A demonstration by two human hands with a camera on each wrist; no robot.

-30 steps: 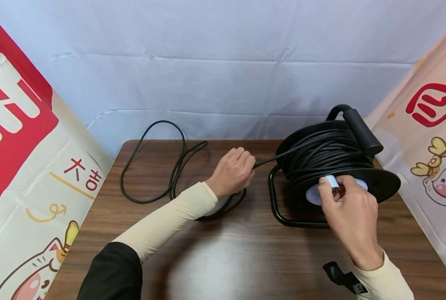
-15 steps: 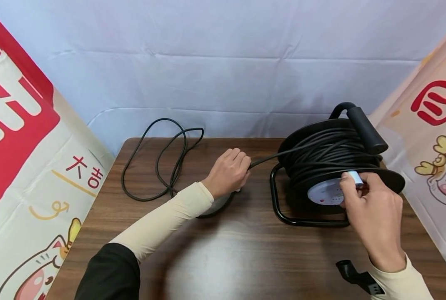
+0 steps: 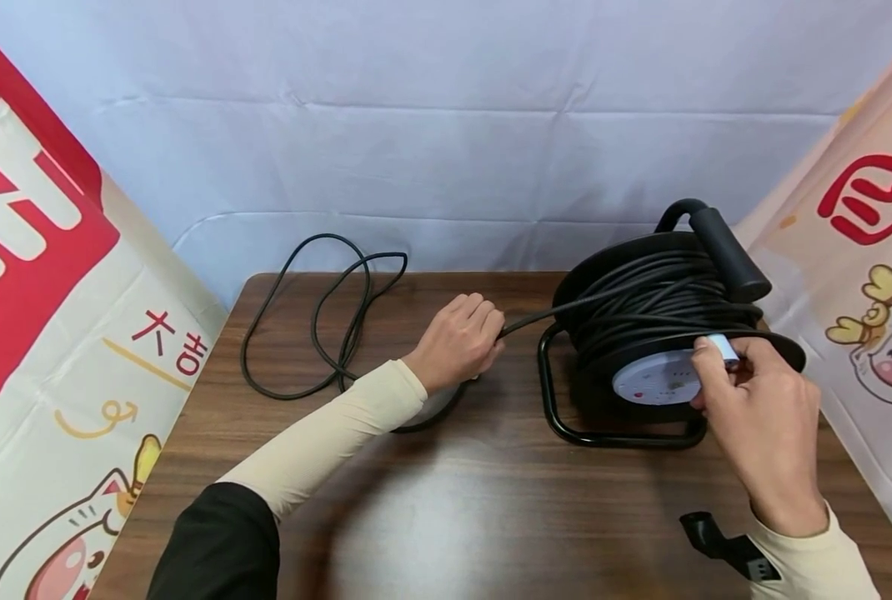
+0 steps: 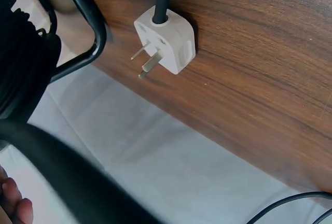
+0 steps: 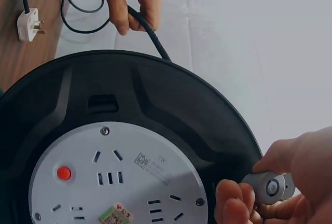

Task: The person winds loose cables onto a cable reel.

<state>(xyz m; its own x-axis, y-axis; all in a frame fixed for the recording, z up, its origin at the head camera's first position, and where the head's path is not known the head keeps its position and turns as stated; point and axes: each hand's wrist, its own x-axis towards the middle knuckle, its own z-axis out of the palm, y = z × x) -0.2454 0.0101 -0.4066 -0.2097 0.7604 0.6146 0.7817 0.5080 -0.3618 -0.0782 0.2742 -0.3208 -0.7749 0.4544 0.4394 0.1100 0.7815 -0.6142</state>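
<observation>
A black cable reel [image 3: 652,283] stands at the right of the table, wound with black cable. My right hand [image 3: 767,421] pinches the small grey crank knob [image 5: 267,186] near the rim of the reel's front disc. Sockets and a red button [image 5: 64,173] show on the disc's pale panel [image 5: 174,159]. To the left, my left hand [image 3: 455,343] grips the loose cable [image 3: 528,319], which runs on to the reel's top. A white three-pin plug [image 4: 174,40] lies on the wood in both wrist views; the left hand mostly hides it in the head view.
Loose cable loops [image 3: 251,333] lie at the table's back left, partly past the back edge. The reel has a black tube stand [image 3: 547,383] and a handle [image 3: 729,254] on top. White cloth [image 3: 431,167] hangs behind, with printed banners [image 3: 874,333] at both sides.
My right hand and the crank knob have moved right along the disc's rim, uncovering the pale panel. The left hand shifted slightly left, still gripping the cable. The cable loops changed shape.
</observation>
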